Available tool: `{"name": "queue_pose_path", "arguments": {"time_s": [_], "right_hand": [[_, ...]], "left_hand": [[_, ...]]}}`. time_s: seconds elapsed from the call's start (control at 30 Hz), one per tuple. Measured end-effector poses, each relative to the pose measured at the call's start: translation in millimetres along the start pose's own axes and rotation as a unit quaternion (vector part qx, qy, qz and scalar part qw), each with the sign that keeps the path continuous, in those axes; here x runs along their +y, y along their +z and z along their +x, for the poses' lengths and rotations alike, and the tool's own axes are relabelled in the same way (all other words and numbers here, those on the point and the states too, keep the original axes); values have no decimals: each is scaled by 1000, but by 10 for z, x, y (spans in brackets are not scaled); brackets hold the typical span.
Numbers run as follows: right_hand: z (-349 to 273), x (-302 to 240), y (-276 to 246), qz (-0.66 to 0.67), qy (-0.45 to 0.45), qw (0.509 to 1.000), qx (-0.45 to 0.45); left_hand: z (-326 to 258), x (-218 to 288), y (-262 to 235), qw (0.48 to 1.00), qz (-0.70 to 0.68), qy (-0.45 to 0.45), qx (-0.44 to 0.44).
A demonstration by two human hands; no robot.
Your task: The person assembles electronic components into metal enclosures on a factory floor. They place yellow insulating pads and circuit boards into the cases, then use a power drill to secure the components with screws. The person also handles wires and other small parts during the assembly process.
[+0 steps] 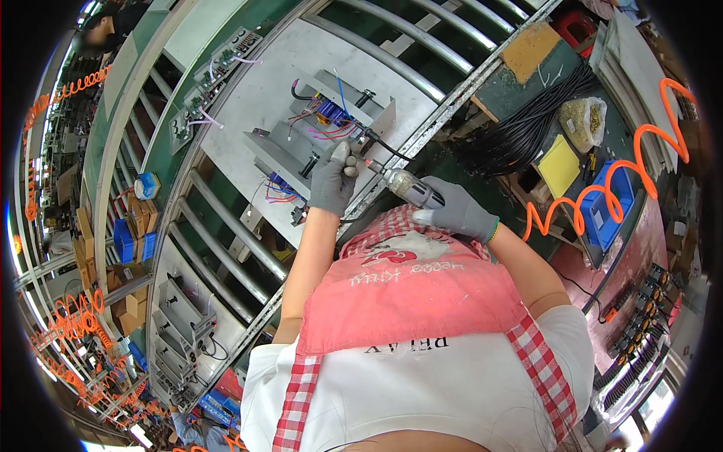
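Both hands wear grey gloves; the right hand [458,213] is wrapped around the body of a powered screwdriver [407,185], its tip pointing left and far toward the near right corner of a grey metal chassis [331,120]; the left hand [333,179] is curled narrow, thumb and fingertips pinched at the same corner, just beside the driver's tip; whether it holds a screw I cannot tell, since the spot is too small to read.

That chassis lies on a pale board [260,98] that rides the steel rollers [422,38] of a conveyor line, far from the person's chest; red, blue and purple wires [325,124] loop across its middle, and a black cable [384,147] trails off its right edge toward the driver.

Likely trouble sits where the fingers crowd the bit; if the tip slips off the screw head, it could jab the left glove or scratch the metal; a tilted driver could cross the thread or strip the head; the loose wires near the corner could be caught under the fastener or wound by the spinning bit; the board rests on rollers, so a hard push could shift it and throw the aim off; the orange coiled hose [602,188] hanging at the right could tug the tool sideways.
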State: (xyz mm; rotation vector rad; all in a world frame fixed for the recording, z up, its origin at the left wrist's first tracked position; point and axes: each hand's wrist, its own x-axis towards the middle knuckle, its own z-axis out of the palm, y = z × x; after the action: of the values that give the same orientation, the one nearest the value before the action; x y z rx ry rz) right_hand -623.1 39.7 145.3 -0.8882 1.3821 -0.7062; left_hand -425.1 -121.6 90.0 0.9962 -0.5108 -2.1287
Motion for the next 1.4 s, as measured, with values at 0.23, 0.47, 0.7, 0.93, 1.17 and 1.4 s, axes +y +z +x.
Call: {"name": "queue_pose_path", "arguments": {"time_s": [0.23,0.47,0.7,0.93,1.17,1.4], "right_hand": [[-8,-81,12,68,13,997,-25],[88,68,-88,114,33,990,-80],[185,308,-110,96,-2,995,-38],[305,332,-268,49,40,995,71],[554,631,-290,12,29,996,88],[643,657,-322,17,28,996,81]], "left_hand": [[-4,-34,-44,998,42,47,-13],[-68,-88,52,985,98,138,-40],[-21,-123,131,952,272,118,71],[188,69,309,691,676,254,7],[566,248,558,371,897,217,-107],[697,196,436,361,883,252,-162]]}}
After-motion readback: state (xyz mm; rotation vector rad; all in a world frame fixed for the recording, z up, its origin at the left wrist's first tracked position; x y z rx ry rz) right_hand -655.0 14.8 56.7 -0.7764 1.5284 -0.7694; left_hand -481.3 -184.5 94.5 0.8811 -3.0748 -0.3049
